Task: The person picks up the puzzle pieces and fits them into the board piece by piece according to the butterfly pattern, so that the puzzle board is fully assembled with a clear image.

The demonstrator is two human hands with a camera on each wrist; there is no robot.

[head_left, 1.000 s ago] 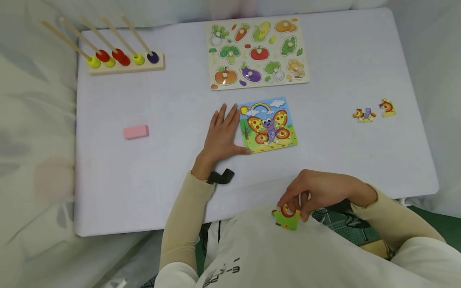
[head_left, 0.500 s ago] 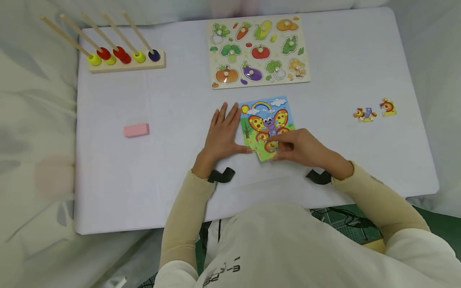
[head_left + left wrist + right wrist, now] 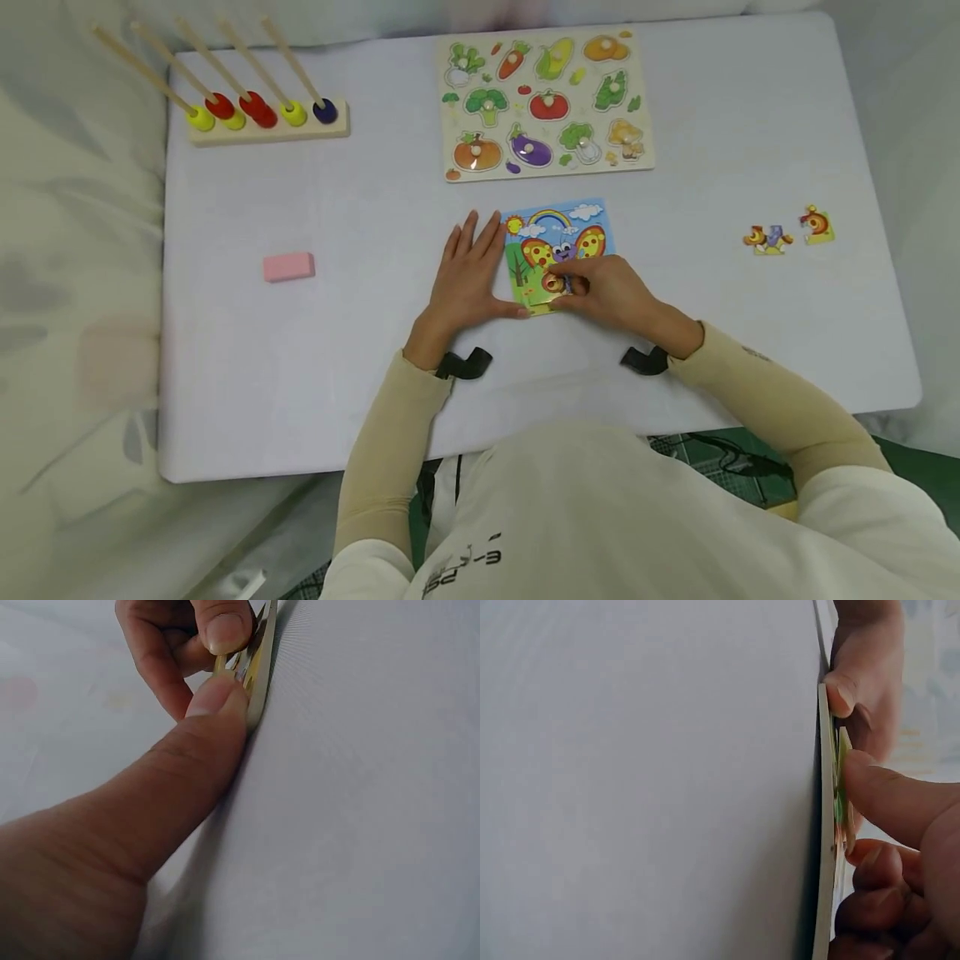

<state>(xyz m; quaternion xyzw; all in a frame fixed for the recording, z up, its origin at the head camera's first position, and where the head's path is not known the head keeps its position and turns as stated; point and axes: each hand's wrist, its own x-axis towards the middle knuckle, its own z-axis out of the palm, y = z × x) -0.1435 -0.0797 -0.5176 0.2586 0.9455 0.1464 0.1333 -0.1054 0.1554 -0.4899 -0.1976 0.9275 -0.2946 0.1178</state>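
Note:
A square butterfly puzzle board (image 3: 555,214) lies mid-table in the head view. My left hand (image 3: 468,279) rests flat at its left side, fingers spread and straight, the thumb at the lower left corner. My right hand (image 3: 611,292) pinches a green puzzle piece (image 3: 536,287) between thumb and fingers, over the lower left part of the board. In the right wrist view the puzzle piece (image 3: 843,780) stands slightly off the board (image 3: 825,825), close to its surface. The lower right of the board is hidden under my right hand.
Two loose puzzle pieces (image 3: 768,240) lie at the right. A vegetable peg puzzle (image 3: 551,167) is at the back. At the back left stands a bead-and-rod counting stand (image 3: 270,135). A pink block (image 3: 288,267) lies on the left of the white table (image 3: 337,400).
My right hand has brought the green puzzle piece from near the lap up onto the board, then shifted it slightly up and left. My left hand has stayed at the board's left side.

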